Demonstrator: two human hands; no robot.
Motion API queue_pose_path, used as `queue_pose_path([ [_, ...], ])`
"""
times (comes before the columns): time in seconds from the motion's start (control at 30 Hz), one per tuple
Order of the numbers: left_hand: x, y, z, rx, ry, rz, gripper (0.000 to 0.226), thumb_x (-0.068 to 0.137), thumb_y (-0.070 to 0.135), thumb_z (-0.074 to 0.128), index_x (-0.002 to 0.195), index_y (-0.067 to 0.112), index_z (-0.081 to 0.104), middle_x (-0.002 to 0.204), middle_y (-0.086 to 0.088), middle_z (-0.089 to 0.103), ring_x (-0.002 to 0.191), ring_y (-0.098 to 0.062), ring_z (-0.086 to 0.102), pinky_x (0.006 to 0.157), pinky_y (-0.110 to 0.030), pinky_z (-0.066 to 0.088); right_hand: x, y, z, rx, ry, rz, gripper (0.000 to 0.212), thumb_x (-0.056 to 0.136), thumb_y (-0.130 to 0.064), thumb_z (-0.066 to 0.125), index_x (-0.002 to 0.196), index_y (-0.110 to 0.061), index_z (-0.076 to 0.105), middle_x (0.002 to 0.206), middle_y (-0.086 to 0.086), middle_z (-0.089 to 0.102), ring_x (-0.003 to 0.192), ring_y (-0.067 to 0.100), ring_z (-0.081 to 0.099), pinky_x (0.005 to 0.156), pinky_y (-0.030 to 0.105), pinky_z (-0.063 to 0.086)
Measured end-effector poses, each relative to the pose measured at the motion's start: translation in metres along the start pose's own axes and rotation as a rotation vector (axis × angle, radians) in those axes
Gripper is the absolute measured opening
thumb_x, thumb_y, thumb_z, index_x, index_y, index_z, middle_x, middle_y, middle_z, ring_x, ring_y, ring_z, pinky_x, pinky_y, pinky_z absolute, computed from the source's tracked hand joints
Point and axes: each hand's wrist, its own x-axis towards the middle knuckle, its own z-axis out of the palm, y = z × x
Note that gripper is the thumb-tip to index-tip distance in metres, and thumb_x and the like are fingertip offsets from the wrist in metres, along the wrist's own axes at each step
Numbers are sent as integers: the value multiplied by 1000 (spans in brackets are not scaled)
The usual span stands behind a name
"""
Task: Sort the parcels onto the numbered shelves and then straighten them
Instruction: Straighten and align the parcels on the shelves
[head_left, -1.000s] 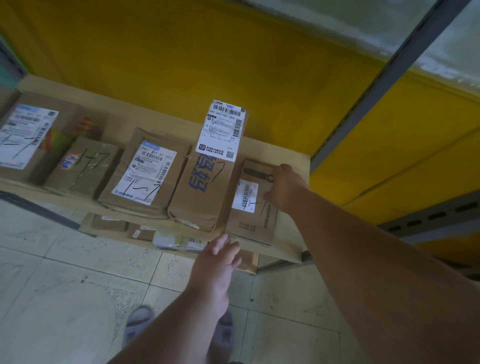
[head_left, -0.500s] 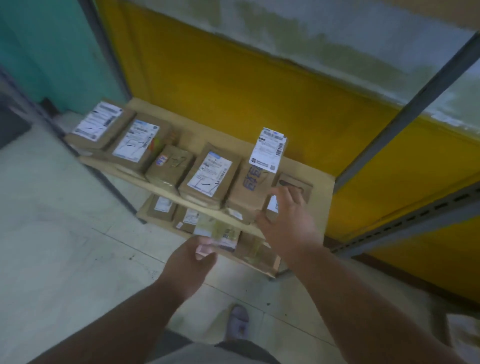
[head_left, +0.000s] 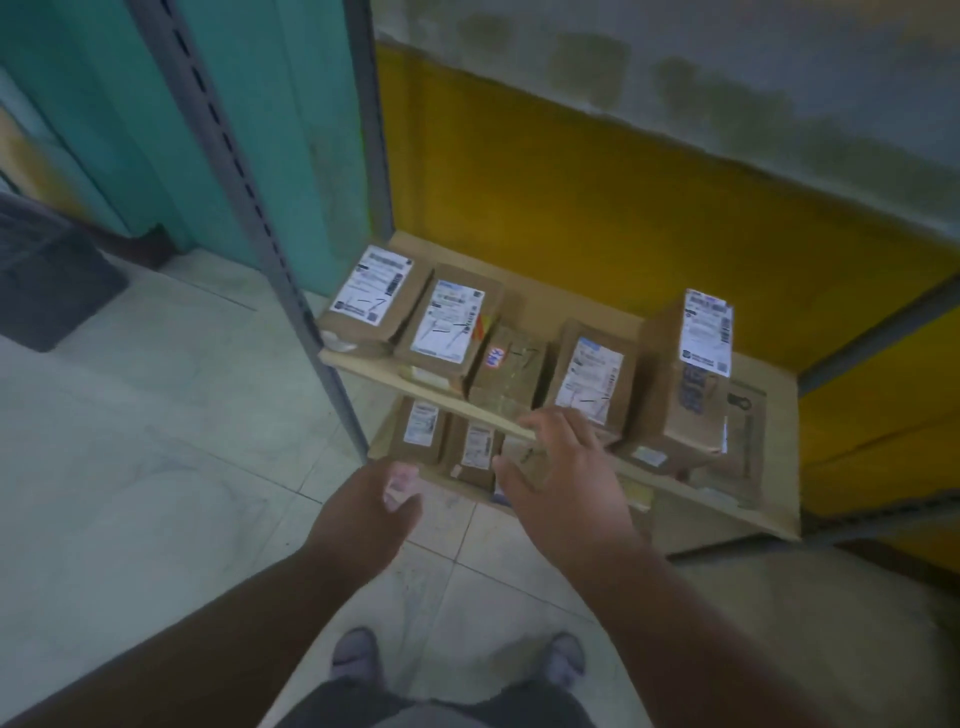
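Above the wooden shelf (head_left: 774, 415), both hands have drawn back from the row of parcels (head_left: 587, 379), so the straightening there looks done or paused. Right hand (head_left: 563, 470), fingers loosely spread and holding nothing, now hovers before the shelf's front edge, apart from the parcels. Left hand (head_left: 371, 512) hangs lower and nearer the person, fingers loosely curled, apparently empty.
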Motion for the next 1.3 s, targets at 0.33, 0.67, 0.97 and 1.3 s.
queue_pose_path([
  [0.33,79,-92,17,36,21,2,33,93,33,63,125,26,58,113,7,63,89,-5,62,84,-26,52,48,7,128,12,-137,65,43,91,-44,64,128,-25,57,126,-10,52,104,5,50,82,22,39],
  [0.67,248,-291,160,7,-58,-164,33,93,33,63,126,31,56,113,14,61,81,10,54,71,-23,46,124,131,394,17,-172,247,39,90,-40,66,125,-23,57,125,-6,56,114,12,55,86,21,39],
  [0.97,368,-360,235,4,30,-41,35,95,32,60,129,31,54,119,10,58,79,5,55,75,-27,51,217,229,519,-26,-101,190,36,92,-43,64,124,-29,56,110,-11,54,92,5,54,67,17,40],
  [1.3,427,-376,275,307,45,212,40,89,24,56,128,22,58,137,-3,49,122,-29,50,106,-44,44,294,302,579,-124,-148,149,33,98,-34,54,125,-17,61,127,5,57,107,21,59,88,33,48],
])
